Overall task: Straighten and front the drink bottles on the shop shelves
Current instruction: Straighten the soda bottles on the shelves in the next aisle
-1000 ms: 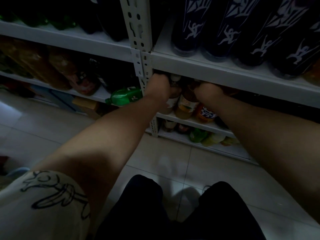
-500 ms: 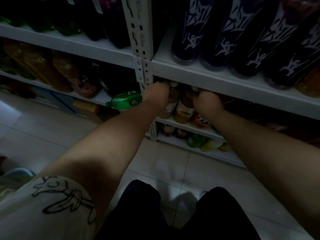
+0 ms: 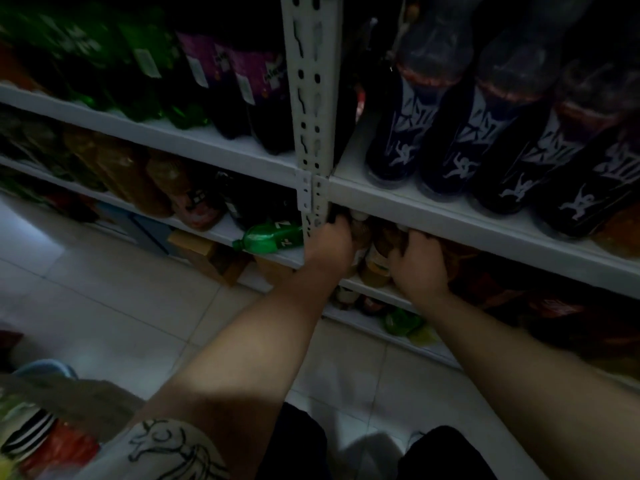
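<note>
Both my hands reach into the low shelf bay just right of the white upright post (image 3: 313,98). My left hand (image 3: 329,245) grips a brown drink bottle with a pale cap (image 3: 358,225) near the post. My right hand (image 3: 417,261) curls round a neighbouring brown bottle (image 3: 389,239), with an orange-labelled bottle (image 3: 375,266) between the two hands. The fingertips are hidden under the shelf edge (image 3: 467,223). Dark bottles with white figure labels (image 3: 460,143) stand in a row on the shelf above.
A green bottle (image 3: 268,237) lies on its side on the left bay's shelf. Amber bottles (image 3: 138,181) and green and purple-labelled bottles (image 3: 207,74) fill the left shelves. Green and yellow bottles (image 3: 403,322) sit on the bottom shelf. Pale tiled floor (image 3: 121,306) lies below.
My head has tilted up, so the shelves sit lower in view. My hands stay on the brown bottles and have drawn slightly closer together.
</note>
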The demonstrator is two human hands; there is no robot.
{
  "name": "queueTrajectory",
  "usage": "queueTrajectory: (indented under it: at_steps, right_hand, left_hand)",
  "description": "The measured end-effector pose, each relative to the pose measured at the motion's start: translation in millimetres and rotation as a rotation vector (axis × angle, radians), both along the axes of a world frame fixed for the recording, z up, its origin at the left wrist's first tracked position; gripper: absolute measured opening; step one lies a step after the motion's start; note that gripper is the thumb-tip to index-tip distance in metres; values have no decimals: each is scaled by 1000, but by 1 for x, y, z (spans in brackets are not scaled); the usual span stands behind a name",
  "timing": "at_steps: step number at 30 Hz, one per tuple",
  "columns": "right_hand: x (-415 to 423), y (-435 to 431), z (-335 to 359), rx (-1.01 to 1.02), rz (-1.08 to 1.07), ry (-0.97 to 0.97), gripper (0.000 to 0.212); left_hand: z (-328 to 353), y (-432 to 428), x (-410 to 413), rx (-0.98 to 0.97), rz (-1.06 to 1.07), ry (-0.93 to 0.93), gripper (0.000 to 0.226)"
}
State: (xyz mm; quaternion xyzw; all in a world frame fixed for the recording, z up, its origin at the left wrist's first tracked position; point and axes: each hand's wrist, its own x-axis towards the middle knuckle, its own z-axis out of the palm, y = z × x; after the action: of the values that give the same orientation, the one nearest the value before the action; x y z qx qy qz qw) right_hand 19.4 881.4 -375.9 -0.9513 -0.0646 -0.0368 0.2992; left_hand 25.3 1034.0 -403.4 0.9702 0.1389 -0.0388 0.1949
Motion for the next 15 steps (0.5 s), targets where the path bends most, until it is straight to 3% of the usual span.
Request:
queueTrajectory:
  at_steps: [3, 9, 15]
  right_hand:
    - [-25, 8, 9, 26, 128, -111, 49]
    - [-42, 56, 64, 103, 369, -74, 29]
    - [-43, 134, 158, 296, 404, -106, 29]
  left_hand:
    - [17, 4, -11, -76, -41, 27, 24]
    - [73, 45, -51, -315, -188, -125, 27]
    - [169, 140, -76, -280, 55, -244, 32]
